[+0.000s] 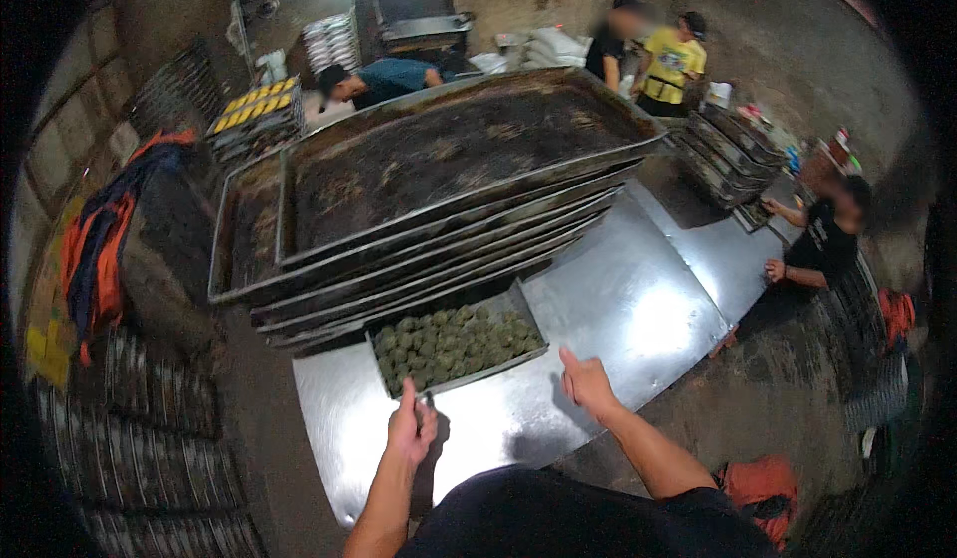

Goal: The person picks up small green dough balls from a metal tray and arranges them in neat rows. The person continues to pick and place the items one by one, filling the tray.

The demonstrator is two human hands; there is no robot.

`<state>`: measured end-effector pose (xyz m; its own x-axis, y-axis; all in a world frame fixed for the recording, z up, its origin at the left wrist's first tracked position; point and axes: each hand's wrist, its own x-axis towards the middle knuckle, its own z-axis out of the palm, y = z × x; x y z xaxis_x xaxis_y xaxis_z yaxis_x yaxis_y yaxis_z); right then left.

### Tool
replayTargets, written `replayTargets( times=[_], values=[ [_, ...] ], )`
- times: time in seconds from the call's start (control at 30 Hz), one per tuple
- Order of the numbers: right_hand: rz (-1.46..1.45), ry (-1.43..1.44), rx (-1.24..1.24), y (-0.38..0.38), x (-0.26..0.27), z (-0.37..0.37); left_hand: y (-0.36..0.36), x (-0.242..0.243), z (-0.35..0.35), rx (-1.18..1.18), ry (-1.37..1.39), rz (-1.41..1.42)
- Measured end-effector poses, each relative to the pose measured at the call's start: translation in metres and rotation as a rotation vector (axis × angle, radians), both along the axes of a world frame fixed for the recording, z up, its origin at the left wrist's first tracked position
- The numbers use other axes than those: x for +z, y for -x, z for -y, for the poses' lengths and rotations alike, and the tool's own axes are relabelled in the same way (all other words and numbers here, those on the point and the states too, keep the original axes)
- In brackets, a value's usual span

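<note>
Before me on the sheet-metal tabletop (pixel 478 427) lies a shallow rectangular tray (pixel 490 369) filled with many greenish-brown balls (pixel 448 345). My left hand (pixel 411 431) is just in front of the tray's near left corner, thumb raised and fingers partly curled. A small dark patch by its fingers is too unclear to name. Over the bare metal to the right of the tray is my right hand (pixel 589 386), its thumb stretched out and its other fingers curled. I see nothing held in it.
Large, darkened baking trays (pixel 448 161) are stacked just behind the ball tray. Smaller trays (pixel 725 158) stand at the far right, near a person in black (pixel 826 236). Other people work at the back. Racks of trays (pixel 149 438) line the left, with an orange-and-dark cloth (pixel 112 236) above.
</note>
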<state>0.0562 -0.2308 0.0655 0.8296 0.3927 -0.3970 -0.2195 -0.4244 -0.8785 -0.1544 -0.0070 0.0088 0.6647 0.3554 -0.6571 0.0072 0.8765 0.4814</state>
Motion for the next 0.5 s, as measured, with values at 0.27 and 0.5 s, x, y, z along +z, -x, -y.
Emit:
replayTargets(
  times=[0.27, 0.5],
  values=[
    [-0.302, -0.232, -0.108, 0.022, -0.047, 0.019, -0.006, 0.006, 0.001, 0.026, -0.178, -0.121],
    [-0.655, -0.687, -0.220, 0.017, -0.046, -0.019, -0.013, 0.009, -0.036, -0.075, 0.146, 0.225]
  ],
)
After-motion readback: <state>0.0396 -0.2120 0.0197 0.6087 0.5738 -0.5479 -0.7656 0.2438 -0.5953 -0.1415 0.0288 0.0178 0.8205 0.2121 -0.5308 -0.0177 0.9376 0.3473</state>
